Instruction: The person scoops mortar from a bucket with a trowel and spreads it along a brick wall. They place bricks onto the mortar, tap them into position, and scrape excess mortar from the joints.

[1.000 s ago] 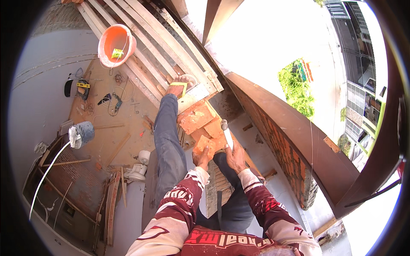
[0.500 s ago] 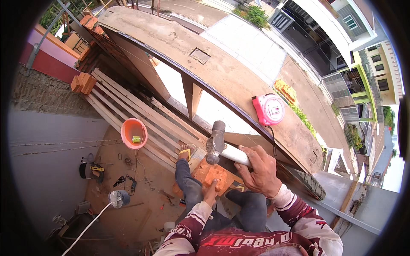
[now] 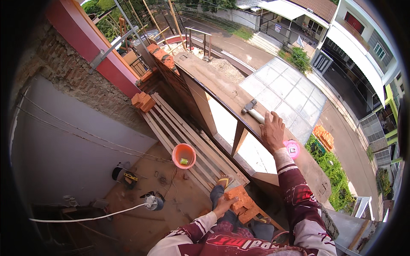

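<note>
Since half a second ago, my right hand (image 3: 272, 132) has swung up and outward, taking the hammer (image 3: 255, 112) from close in front of me to the concrete ledge (image 3: 230, 94). My view has tipped up with it, so more of the street shows.

On that right side I read the fingers as stretched and parted over the end of the pale handle, not wrapped around it; how firmly the palm bears on it, I cannot tell. The hammer lies just ahead of the fingertips, its dark head farther away than the handle. Near the right wrist, on its outer side, I have the pink tape measure (image 3: 292, 149) on the same ledge.

My left hand (image 3: 223, 205) is well apart from the right, lower and nearer my body. I make it partly closed, gripping the near edge of an orange brick (image 3: 241, 197); the fingers underneath are hidden from me. More brick pieces (image 3: 250, 213) sit just right of it. A sandalled foot (image 3: 225, 181) stands right ahead of that hand, where long wooden planks (image 3: 213, 154) begin. Beyond, ahead and to its left, an orange bucket (image 3: 188, 150) holds a small yellow-green packet (image 3: 184, 161).
</note>
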A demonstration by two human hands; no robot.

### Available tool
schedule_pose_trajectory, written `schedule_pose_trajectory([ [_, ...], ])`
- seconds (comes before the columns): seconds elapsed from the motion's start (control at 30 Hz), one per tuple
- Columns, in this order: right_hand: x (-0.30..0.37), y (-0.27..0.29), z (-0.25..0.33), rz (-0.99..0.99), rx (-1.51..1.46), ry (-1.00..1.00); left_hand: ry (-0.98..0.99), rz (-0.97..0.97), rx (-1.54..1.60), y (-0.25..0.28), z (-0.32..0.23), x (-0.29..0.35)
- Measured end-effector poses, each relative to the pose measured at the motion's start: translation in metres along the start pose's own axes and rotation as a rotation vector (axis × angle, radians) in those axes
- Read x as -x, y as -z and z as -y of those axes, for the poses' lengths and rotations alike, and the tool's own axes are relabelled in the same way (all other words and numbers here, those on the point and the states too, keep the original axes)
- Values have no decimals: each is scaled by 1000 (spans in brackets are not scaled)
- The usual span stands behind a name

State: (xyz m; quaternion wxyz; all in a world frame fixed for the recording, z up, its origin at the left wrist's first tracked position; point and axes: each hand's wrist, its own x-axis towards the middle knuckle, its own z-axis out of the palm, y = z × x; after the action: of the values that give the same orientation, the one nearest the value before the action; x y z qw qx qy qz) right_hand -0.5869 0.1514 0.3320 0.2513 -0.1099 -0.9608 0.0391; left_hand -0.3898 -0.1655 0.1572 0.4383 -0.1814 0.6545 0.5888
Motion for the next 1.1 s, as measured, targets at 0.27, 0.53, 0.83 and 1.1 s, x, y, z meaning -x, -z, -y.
schedule_pose_trajectory([
  [0.27, 213, 113, -14, 750, -677, -182, 133, 504, -326, -27, -83, 18],
  [0.53, 410, 185, -19, 634, -515, -605, 359, 975, -717, -159, -69, 18],
  [0.83, 510, 216, -47, 494, -544, -968, 522, 1130, -1044, -287, -14, 45],
  [1.1, 552, 227, -158, 296, -450, -921, 374, 877, -1049, -366, 19, 42],
])
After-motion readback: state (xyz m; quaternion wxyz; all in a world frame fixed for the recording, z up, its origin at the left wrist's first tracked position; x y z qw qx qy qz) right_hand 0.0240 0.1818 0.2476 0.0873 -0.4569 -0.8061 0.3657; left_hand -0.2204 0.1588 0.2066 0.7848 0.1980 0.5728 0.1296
